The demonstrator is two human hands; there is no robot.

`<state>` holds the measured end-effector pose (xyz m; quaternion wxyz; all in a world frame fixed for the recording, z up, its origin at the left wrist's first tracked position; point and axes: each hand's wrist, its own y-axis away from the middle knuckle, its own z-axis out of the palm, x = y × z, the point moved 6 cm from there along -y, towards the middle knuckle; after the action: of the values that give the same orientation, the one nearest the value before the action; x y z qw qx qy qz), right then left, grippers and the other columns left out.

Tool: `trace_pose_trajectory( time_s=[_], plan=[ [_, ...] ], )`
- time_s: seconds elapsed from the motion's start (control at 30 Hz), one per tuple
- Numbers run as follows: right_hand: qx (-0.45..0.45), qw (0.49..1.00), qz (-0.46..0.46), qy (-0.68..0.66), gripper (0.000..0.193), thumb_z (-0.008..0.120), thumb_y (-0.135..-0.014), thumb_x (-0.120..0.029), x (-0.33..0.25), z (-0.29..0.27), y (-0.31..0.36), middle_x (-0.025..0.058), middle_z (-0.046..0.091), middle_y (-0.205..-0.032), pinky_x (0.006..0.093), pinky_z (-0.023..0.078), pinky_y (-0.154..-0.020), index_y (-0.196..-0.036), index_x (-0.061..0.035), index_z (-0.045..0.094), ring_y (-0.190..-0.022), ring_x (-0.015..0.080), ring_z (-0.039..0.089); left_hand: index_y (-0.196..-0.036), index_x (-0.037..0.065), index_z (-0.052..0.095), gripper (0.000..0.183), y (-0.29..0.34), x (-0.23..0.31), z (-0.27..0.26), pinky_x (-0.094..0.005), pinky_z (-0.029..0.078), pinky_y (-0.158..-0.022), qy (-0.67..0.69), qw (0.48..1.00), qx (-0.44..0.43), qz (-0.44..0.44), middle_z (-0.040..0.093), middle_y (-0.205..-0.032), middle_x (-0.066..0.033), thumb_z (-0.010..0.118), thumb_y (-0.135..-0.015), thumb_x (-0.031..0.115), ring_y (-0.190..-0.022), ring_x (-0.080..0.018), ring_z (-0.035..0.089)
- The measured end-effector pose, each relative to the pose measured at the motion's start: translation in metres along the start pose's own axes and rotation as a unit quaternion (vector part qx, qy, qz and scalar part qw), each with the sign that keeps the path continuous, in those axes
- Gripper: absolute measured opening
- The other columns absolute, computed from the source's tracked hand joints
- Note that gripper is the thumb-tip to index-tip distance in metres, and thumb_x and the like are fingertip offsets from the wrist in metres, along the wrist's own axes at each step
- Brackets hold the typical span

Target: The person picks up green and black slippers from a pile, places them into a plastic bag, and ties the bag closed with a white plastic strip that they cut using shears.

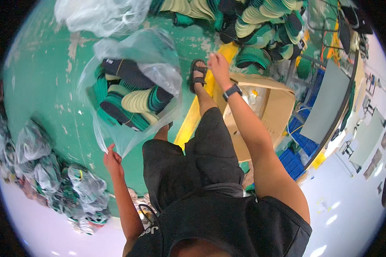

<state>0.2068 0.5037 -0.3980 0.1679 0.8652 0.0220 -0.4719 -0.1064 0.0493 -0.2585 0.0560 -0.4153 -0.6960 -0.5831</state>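
A clear plastic bag (158, 49) stands on the green floor, left of my feet. Inside it lie tied bundles of thin, curved, sole-shaped pieces (137, 101) in cream, green and black. My left hand (113, 159) pinches the bag's near edge, which is stretched toward it. Beyond my sandalled foot, my right hand (218, 66), with a dark watch on its wrist, is held above the yellow floor stripe. Its fingers are curled and slightly blurred; whatever they may hold is hidden.
More bundles of such pieces (261, 21) are piled at the far side. An open cardboard box (276, 107) stands right of my legs, beside blue crates (294, 162) under a table. Filled clear bags (83, 182) line the left. Another translucent bag (103, 15) lies at far left.
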Motion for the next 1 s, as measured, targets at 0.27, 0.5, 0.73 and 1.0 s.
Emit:
trace_pose_trajectory(
  time_s=[0.27, 0.5, 0.73, 1.0],
  plan=[
    [-0.04, 0.97, 0.099, 0.22, 0.029, 0.066, -0.076, -0.021, 0.182, -0.155, -0.035, 0.0211, 0.06, -0.09, 0.0418, 0.047, -0.074, -0.095, -0.0011, 0.057, -0.087, 0.0367, 0.058, -0.109, -0.001, 0.049, 0.036, -0.035, 0.007, 0.123, -0.0239, 0.035, -0.048, -0.157, 0.987, -0.007, 0.034, 0.047, -0.058, -0.0017, 0.061, -0.087, 0.025, -0.051, -0.0088, 0.041],
    [-0.115, 0.794, 0.065, 0.593, 0.069, 0.061, -0.078, -0.019, 0.333, -0.193, -0.118, 0.0223, 0.037, -0.134, 0.0445, 0.034, -0.1, -0.134, 0.0069, 0.031, -0.125, 0.0361, 0.035, -0.111, -0.001, 0.05, 0.032, -0.155, -0.052, 0.164, -0.0294, 0.046, -0.064, -0.405, 0.895, -0.05, 0.179, 0.06, -0.093, -0.0086, 0.057, -0.086, 0.019, -0.077, -0.0171, 0.057],
    [-0.154, 0.734, 0.03, 0.66, 0.098, 0.073, -0.068, -0.035, 0.401, -0.195, -0.223, 0.0198, 0.019, -0.148, 0.0472, 0.021, -0.108, -0.141, 0.0042, 0.019, -0.138, 0.0335, 0.015, -0.118, 0.002, 0.049, 0.03, -0.13, -0.02, 0.228, -0.0315, 0.047, -0.07, -0.464, 0.881, -0.06, 0.064, 0.06, -0.103, -0.0088, 0.048, -0.091, 0.014, -0.086, -0.0184, 0.058],
    [-0.253, 0.737, -0.016, 0.627, 0.104, 0.079, -0.059, -0.044, 0.432, -0.171, -0.187, 0.0154, 0.043, -0.124, 0.046, 0.029, -0.102, -0.135, 0.0031, 0.027, -0.116, 0.0304, 0.04, -0.12, 0.002, 0.047, 0.034, -0.121, -0.022, 0.231, -0.0298, 0.046, -0.069, -0.498, 0.866, -0.042, 0.036, 0.058, -0.099, -0.0078, 0.052, -0.09, 0.016, -0.082, -0.0169, 0.056]
  ],
)
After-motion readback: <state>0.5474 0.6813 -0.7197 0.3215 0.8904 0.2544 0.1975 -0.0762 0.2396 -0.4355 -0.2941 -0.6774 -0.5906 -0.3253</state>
